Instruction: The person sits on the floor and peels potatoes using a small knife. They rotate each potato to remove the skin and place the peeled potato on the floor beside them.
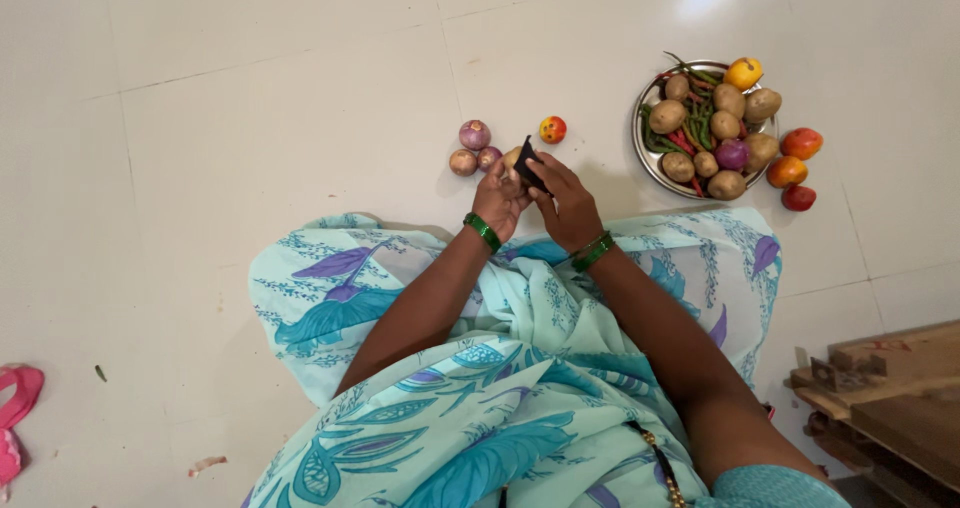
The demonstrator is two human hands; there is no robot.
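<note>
My left hand (497, 200) holds a small potato (512, 157) just above the white tiled floor. My right hand (567, 203) grips a black-handled peeler or knife (528, 164) pressed against that potato. Both wrists wear green bangles. Beside the hands, to the left, lie three small purple onions (474, 135). A red-yellow tomato (552, 129) sits just beyond the hands. A round steel plate (643, 155) at the right holds potatoes, green and red chillies, an onion and a yellow tomato.
Three red-orange tomatoes (801, 144) lie on the floor right of the plate. Light blue patterned cloth (520, 368) covers my lap. A wooden piece (890, 398) sits at the lower right and a pink item (14, 408) at the left edge.
</note>
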